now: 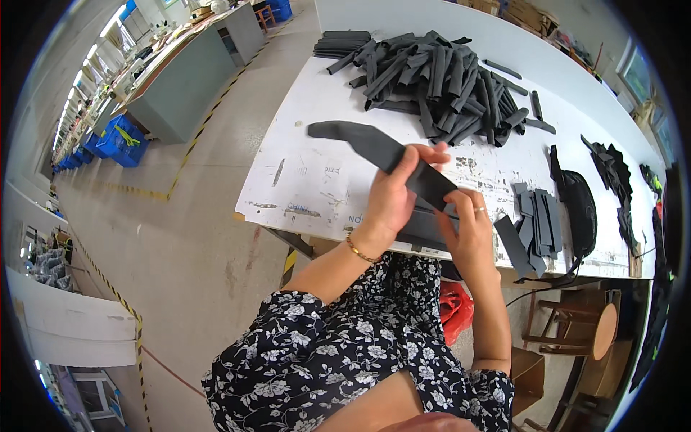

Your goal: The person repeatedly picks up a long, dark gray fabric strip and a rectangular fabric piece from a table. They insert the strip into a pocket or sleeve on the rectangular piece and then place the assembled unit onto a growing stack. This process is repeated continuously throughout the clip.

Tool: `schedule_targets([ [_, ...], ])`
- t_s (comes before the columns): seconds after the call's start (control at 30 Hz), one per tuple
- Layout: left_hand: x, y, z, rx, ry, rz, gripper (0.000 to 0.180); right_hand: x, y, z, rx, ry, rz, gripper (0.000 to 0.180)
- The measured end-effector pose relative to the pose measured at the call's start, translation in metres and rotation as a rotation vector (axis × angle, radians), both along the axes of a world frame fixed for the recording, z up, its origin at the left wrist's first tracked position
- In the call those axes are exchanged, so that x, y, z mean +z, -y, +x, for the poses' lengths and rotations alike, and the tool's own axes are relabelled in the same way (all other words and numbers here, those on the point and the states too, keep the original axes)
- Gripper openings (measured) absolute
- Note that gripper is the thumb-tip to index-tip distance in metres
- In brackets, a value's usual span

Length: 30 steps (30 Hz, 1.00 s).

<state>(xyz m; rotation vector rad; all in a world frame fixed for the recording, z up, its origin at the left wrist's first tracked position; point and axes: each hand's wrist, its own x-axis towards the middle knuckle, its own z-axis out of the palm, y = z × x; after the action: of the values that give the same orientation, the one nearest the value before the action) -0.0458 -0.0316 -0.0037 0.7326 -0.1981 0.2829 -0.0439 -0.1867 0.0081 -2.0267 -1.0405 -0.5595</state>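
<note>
A long, flat black strip (367,140) of fabric-like material, with a narrowed far end, is held slantwise above the front of the white table (288,173). My left hand (392,198) is closed round its middle, thumb on top. At the strip's near right end, my right hand (471,230) pinches the edge between thumb and fingers. Below my hands, more flat dark material (425,229) lies at the table's front edge, partly covered by them. Beyond, a big heap of folded or rolled dark pieces (446,79) covers the back of the table.
Flat dark-grey strips (540,219) lie right of my right hand, beside a curved black padded piece (576,209) with a strap. More black straps (612,173) are farther right. A wooden stool (604,331) and a red plastic bag (453,309) are below the table. Blue crates (122,140) stand at left.
</note>
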Motion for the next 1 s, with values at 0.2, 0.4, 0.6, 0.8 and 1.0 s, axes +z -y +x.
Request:
schedule_targets([
  [0.2,0.004,0.015,0.003,-0.014,0.021,-0.079,0.031,-0.009,-0.001,0.010,-0.071,-0.017,-0.012,0.025],
  [0.4,0.010,0.010,0.008,-0.059,-0.003,-0.248,0.031,-0.006,0.012,0.018,-0.017,0.109,0.097,0.022],
  [0.6,0.015,0.010,0.009,0.042,0.021,-0.248,0.031,0.006,0.011,0.014,0.059,0.160,0.174,0.020],
  [0.8,0.010,0.032,-0.009,-0.088,0.072,-0.247,0.030,0.007,0.006,0.013,0.093,0.169,0.158,0.019],
  [1.0,0.002,0.033,-0.012,-0.119,0.181,-0.181,0.029,0.000,0.008,0.011,0.086,0.154,0.147,0.017],
])
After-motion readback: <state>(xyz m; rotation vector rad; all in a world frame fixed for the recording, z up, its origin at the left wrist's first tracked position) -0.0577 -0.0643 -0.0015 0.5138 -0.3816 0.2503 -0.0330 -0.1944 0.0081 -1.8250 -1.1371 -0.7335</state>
